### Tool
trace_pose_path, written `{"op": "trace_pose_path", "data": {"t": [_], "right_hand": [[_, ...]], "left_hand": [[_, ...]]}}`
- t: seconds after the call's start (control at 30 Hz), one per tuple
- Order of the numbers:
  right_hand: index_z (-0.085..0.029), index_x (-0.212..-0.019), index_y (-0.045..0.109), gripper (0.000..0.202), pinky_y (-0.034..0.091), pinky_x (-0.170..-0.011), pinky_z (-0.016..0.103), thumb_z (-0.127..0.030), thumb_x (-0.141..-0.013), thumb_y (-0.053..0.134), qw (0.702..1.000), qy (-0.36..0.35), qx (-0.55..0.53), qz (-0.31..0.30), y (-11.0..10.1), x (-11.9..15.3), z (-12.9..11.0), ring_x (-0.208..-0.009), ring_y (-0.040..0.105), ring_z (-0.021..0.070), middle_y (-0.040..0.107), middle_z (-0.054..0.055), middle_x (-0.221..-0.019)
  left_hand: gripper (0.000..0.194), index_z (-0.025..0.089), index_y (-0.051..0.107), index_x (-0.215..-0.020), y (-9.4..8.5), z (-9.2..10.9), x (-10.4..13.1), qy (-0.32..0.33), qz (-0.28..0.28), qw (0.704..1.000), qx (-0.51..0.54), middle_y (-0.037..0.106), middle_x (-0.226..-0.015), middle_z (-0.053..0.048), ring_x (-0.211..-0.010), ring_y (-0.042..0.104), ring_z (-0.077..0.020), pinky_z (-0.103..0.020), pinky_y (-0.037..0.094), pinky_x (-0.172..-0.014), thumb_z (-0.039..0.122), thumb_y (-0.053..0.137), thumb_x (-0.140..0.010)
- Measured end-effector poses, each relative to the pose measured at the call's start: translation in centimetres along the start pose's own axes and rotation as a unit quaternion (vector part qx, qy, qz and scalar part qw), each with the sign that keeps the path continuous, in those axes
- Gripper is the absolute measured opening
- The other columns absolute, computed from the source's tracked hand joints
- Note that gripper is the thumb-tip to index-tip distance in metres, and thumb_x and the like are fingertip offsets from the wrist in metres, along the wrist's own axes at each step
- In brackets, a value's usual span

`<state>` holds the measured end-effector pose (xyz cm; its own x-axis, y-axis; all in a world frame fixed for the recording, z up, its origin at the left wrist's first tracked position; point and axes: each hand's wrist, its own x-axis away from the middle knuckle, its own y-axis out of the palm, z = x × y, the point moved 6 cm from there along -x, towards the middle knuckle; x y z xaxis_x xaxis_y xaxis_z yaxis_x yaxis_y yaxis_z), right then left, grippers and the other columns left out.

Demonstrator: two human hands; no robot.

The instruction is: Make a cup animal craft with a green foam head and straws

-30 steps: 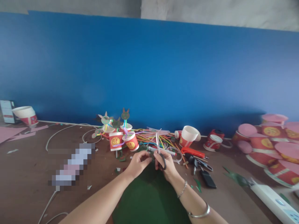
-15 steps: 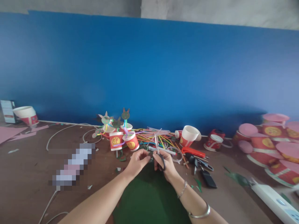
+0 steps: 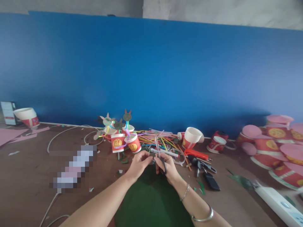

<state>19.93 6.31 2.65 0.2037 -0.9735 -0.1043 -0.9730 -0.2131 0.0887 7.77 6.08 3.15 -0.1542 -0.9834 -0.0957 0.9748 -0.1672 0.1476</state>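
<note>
At lower centre of the frame, pinching a small dark piece point(image 3: 152, 154) with fingers of left hand point(image 3: 139, 164), apparently to steady it close beside scissors point(image 3: 157, 146) held in curled fingers of right hand point(image 3: 169, 164).

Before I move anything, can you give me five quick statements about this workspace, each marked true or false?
1. The right hand holds the scissors. True.
2. The scissors point back toward the person. False: they point away, toward the blue partition.
3. The bunch of keys lies to the right of the right hand. True.
4. The left hand is spread flat, fingers apart. False: its fingers are bent, pinching a small dark piece.
5. Jewellery shows only on the left forearm. False: a chain bracelet and a silver bangle are on the right forearm.
</note>
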Motion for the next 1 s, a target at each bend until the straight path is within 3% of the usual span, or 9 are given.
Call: {"op": "trace_pose_path", "data": {"t": [0.27, 0.53, 1.0], "right_hand": [[-0.016, -0.073, 0.058, 0.029, 0.037, -0.036, 0.018, -0.042, -0.068, 0.069, 0.998, 0.019, 0.053, -0.039, 0.9, 0.4, -0.2, -0.036, 0.049, 0.0088, 0.053, -0.006, -0.043], [-0.015, -0.071, 0.058, 0.029, 0.035, -0.035, 0.017, -0.043, -0.071, 0.066, 0.992, 0.036, 0.062, -0.106, 1.4, 0.5, 0.6, -0.034, 0.048, 0.0077, 0.053, -0.005, -0.044], [-0.015, -0.068, 0.059, 0.032, 0.036, -0.035, 0.018, -0.046, -0.072, 0.064, 0.989, 0.035, 0.075, -0.122, 1.9, 0.7, -0.1, -0.034, 0.045, 0.0070, 0.049, -0.006, -0.041]], "left_hand": [[0.028, 0.017, 0.047, -0.064, -1.1, -0.8, -0.2, -0.020, 0.036, 0.997, 0.066, 0.040, -0.048, 0.008, -0.043, 0.032, -0.0052, -0.019, 0.020, -0.043, 0.037, 0.066, -0.070], [0.025, 0.017, 0.044, -0.061, -1.2, -0.9, -0.4, -0.012, 0.018, 0.992, 0.125, 0.037, -0.045, 0.009, -0.040, 0.028, -0.0041, -0.018, 0.020, -0.041, 0.029, 0.065, -0.069], [0.025, 0.018, 0.044, -0.065, -1.1, -1.0, -0.4, -0.045, -0.004, 0.986, 0.159, 0.052, -0.052, 0.005, -0.043, 0.043, -0.0059, -0.018, 0.023, -0.041, 0.030, 0.066, -0.066]]}}
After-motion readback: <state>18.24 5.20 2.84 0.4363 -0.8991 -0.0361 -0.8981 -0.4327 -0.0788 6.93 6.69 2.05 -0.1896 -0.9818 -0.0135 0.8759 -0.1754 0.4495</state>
